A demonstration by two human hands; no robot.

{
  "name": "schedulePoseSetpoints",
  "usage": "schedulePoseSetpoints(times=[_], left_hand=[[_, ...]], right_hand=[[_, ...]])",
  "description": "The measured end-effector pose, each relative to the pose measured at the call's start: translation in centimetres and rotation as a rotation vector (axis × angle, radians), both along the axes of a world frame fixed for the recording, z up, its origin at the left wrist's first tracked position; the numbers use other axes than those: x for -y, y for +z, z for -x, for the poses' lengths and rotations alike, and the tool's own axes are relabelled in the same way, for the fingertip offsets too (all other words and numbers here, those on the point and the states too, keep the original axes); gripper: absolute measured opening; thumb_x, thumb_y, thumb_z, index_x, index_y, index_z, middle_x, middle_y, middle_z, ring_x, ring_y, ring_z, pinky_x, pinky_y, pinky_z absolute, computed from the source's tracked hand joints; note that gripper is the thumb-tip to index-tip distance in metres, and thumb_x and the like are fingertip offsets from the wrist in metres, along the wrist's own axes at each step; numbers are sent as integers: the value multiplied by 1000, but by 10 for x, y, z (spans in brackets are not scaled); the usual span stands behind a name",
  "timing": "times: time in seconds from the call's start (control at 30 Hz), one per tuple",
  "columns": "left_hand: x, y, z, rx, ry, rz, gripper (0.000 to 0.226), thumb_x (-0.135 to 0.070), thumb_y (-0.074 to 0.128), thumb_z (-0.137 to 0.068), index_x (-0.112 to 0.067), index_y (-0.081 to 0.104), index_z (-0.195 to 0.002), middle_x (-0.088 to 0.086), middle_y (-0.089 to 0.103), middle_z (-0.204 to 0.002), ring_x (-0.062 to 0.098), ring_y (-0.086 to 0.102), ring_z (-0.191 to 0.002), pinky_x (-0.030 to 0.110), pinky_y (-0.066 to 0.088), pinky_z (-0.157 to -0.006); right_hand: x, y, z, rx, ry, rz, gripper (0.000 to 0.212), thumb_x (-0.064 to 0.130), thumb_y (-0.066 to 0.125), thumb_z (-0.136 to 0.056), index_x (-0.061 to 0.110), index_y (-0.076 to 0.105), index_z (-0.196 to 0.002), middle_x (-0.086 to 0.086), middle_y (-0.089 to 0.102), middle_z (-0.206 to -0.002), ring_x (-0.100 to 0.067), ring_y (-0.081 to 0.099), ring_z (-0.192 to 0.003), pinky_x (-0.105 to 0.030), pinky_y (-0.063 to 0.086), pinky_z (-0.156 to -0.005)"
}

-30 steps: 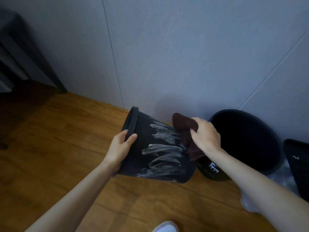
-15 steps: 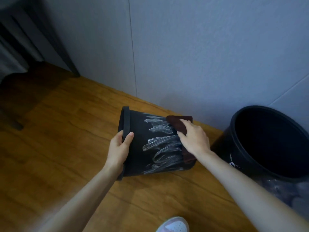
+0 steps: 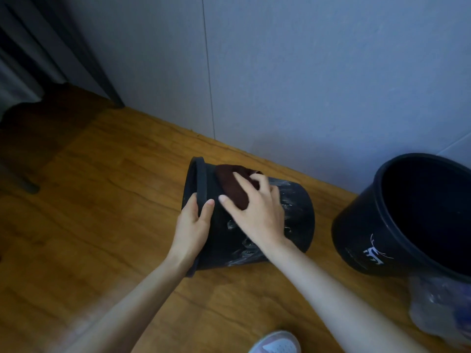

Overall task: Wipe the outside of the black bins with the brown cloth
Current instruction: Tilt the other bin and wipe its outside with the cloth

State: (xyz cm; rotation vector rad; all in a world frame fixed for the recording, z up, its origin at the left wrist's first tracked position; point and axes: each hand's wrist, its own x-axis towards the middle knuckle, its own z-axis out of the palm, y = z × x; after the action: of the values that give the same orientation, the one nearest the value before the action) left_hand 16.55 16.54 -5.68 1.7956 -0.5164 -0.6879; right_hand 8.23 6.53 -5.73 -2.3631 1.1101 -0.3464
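Observation:
A small black bin (image 3: 297, 215) lies on its side on the wooden floor, its rim to the left, its wall smeared with white streaks. My left hand (image 3: 195, 225) grips that rim. The brown cloth (image 3: 233, 186) lies on the bin's upper side close to the rim, pressed down under the spread fingers of my right hand (image 3: 257, 212). A larger black bin (image 3: 356, 240) with a white mark stands upright at the right.
A grey panelled wall (image 3: 305, 85) runs just behind the bins. Dark furniture legs (image 3: 102, 72) stand at the far left. A crumpled clear plastic bag (image 3: 441, 307) lies at the right edge. My shoe (image 3: 276, 343) shows at the bottom.
My right hand has slid the brown cloth along the bin from its base end towards the rim. The streaks under its path have thinned. My left hand still holds the rim.

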Motion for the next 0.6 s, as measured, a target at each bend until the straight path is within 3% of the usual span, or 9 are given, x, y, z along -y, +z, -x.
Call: schedulePoseSetpoints(times=[0.1,0.23,0.47,0.6], left_hand=[[6,3,3,117,-20,-8,11,-20,45,-96,-26,54,-95,2,64,-91,16,62,-83,30,51,-72],[15,7,1,220,-60,-55,5,-13,49,-94,-17,52,-96,5,63,-88,20,61,-81,37,52,-71],[8,5,-10,228,-54,-132,13,-11,49,-93,-2,55,-101,15,64,-94,28,60,-87,49,51,-78],[9,5,-8,234,-60,-141,13,-11,49,-93,-3,54,-102,16,64,-96,28,60,-90,48,50,-80]], right_hand=[[-8,4,-6,75,58,22,54,59,43,-88,41,38,-138,6,34,-138,-22,36,-120,-32,46,-78],[11,-3,1,38,37,109,47,48,43,-92,40,38,-138,5,35,-136,-20,41,-116,-24,38,-67],[79,-40,52,-165,-354,-51,41,42,43,-94,37,45,-135,-1,42,-133,-28,42,-114,-27,31,-75],[74,-39,53,-128,-396,-78,40,40,45,-93,35,49,-133,-4,43,-127,-29,43,-109,-29,37,-74]])
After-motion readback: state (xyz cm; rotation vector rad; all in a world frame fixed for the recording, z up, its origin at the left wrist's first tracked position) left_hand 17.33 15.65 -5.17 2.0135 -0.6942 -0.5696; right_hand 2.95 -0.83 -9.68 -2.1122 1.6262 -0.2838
